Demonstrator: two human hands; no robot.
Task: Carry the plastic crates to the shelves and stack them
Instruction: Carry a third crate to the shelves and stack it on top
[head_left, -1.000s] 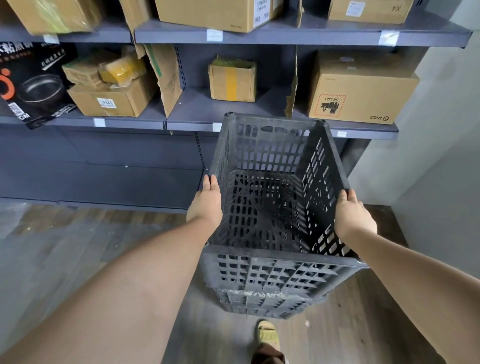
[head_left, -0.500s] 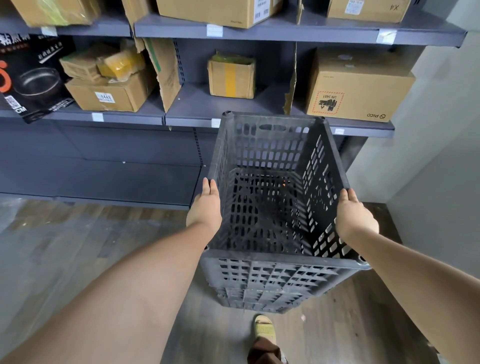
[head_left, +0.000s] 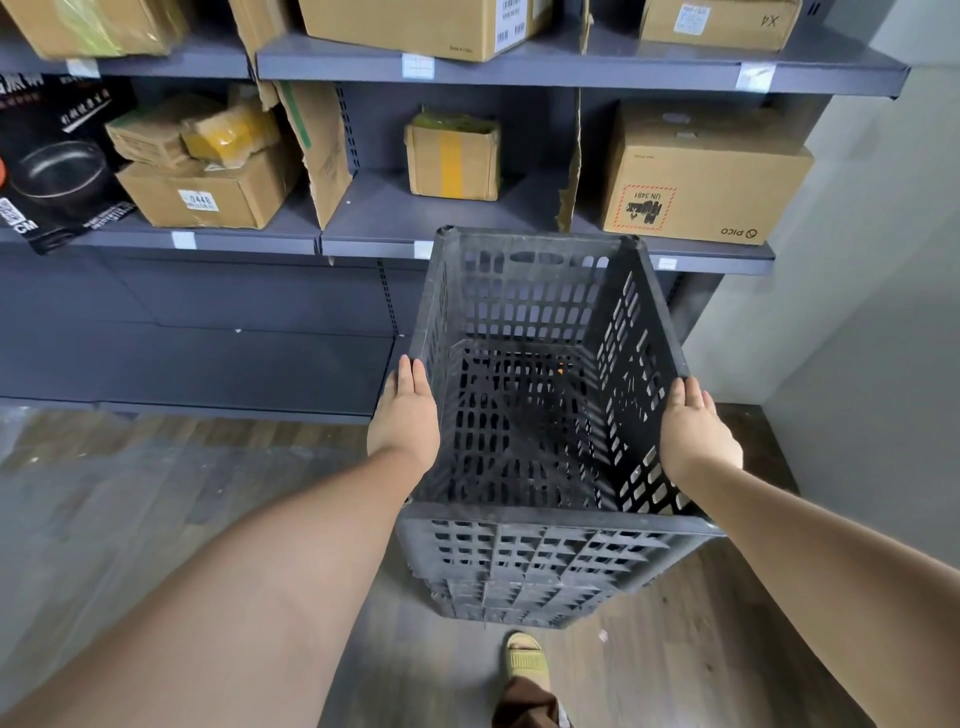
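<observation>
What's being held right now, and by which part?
The black crate, clamped between both hands at its top rim: left hand flat against the left side, right hand against the right side.

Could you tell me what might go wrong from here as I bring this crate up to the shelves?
The left hand and right hand seem to press flat against the sides of the crate rather than hooking a handle, so it might slip, and the sandalled foot is right below. The crate's far rim is also close to the shelf edge and could knock it.
</observation>
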